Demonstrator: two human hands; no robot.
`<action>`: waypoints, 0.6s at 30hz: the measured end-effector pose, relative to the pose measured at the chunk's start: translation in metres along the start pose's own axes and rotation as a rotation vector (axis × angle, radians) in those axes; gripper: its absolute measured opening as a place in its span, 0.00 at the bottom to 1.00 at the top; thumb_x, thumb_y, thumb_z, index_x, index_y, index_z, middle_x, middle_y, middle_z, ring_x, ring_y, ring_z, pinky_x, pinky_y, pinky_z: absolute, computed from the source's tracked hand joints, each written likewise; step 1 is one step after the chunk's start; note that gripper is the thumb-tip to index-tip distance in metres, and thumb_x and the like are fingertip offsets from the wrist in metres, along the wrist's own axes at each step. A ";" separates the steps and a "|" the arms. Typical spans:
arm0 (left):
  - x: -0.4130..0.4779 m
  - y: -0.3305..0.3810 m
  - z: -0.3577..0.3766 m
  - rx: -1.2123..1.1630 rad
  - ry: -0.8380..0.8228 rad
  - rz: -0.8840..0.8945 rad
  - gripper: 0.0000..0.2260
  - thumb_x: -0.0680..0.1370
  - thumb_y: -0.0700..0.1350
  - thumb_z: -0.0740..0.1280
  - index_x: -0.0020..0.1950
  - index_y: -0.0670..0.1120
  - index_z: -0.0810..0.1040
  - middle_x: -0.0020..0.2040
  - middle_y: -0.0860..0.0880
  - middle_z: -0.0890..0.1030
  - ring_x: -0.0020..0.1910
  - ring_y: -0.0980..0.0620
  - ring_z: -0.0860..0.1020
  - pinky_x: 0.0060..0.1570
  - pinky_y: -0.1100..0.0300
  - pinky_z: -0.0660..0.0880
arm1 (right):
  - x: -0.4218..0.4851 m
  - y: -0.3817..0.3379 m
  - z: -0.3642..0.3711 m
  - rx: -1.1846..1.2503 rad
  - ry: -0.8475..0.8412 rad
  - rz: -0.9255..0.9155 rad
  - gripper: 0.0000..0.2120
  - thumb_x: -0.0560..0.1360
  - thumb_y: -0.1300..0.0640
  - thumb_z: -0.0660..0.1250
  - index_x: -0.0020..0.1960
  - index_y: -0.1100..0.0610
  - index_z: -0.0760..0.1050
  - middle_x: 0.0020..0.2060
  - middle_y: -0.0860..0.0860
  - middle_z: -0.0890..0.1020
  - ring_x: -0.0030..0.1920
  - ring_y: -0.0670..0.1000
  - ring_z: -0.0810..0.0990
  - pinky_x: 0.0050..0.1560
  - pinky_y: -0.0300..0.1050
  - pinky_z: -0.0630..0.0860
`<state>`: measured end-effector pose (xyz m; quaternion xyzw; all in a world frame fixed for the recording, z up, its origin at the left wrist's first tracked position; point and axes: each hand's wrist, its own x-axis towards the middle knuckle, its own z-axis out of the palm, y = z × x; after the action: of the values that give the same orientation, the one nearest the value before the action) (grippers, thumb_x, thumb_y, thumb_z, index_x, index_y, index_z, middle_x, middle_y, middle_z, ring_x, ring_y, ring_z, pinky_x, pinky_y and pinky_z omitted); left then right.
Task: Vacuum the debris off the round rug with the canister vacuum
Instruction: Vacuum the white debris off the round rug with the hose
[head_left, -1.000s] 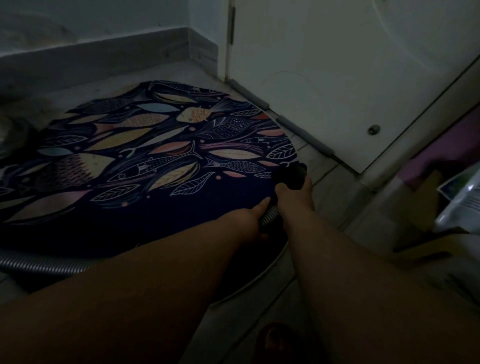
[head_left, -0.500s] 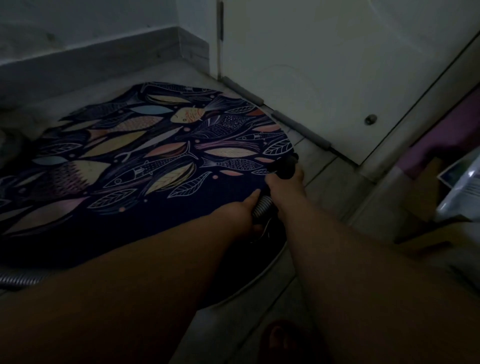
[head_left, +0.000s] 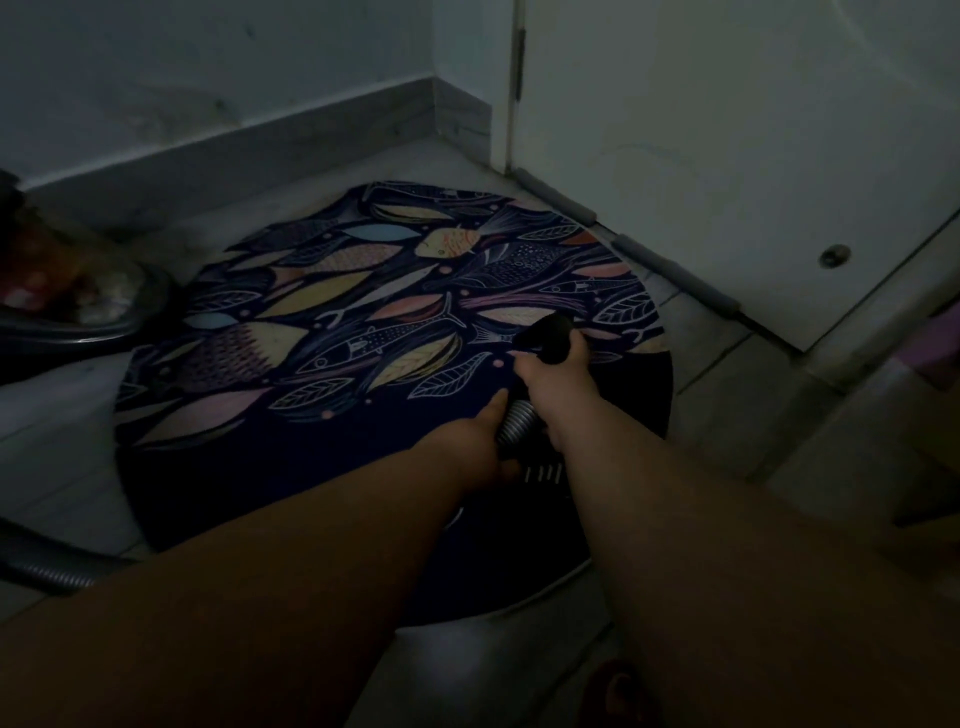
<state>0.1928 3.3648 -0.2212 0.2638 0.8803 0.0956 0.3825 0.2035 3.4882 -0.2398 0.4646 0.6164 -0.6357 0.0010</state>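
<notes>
Black nozzle (head_left: 548, 338) mvd inward on rug (head_left: 311, 338), hands (head_left: 480, 441) (head_left: 550, 382) grip it & hose (head_left: 517, 421)

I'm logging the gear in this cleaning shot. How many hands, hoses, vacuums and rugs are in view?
hands: 2 (left hand, right hand, both gripping the hose)
hose: 1
vacuum: 1
rug: 1
total: 5
</notes>
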 end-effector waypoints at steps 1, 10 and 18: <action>-0.003 -0.008 -0.003 -0.018 0.008 -0.017 0.41 0.77 0.51 0.65 0.76 0.57 0.36 0.66 0.43 0.73 0.60 0.45 0.74 0.55 0.56 0.71 | -0.001 -0.002 0.011 -0.019 -0.016 -0.014 0.41 0.77 0.52 0.66 0.78 0.37 0.42 0.71 0.57 0.68 0.49 0.58 0.74 0.58 0.61 0.77; -0.016 -0.109 -0.036 -0.105 0.119 -0.116 0.40 0.77 0.51 0.64 0.76 0.56 0.35 0.67 0.42 0.73 0.60 0.45 0.75 0.56 0.57 0.71 | -0.004 -0.016 0.125 -0.060 -0.197 -0.093 0.39 0.77 0.51 0.66 0.78 0.38 0.45 0.73 0.54 0.66 0.52 0.57 0.73 0.56 0.56 0.76; 0.023 -0.183 -0.069 -0.195 0.209 -0.164 0.41 0.77 0.50 0.64 0.76 0.55 0.34 0.65 0.41 0.74 0.60 0.44 0.75 0.59 0.56 0.71 | 0.033 -0.047 0.213 -0.144 -0.290 -0.155 0.39 0.77 0.50 0.66 0.78 0.36 0.45 0.73 0.53 0.66 0.56 0.57 0.73 0.55 0.53 0.75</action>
<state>0.0579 3.2251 -0.2553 0.1412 0.9205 0.1761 0.3190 0.0324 3.3507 -0.2635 0.3179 0.6878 -0.6484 0.0742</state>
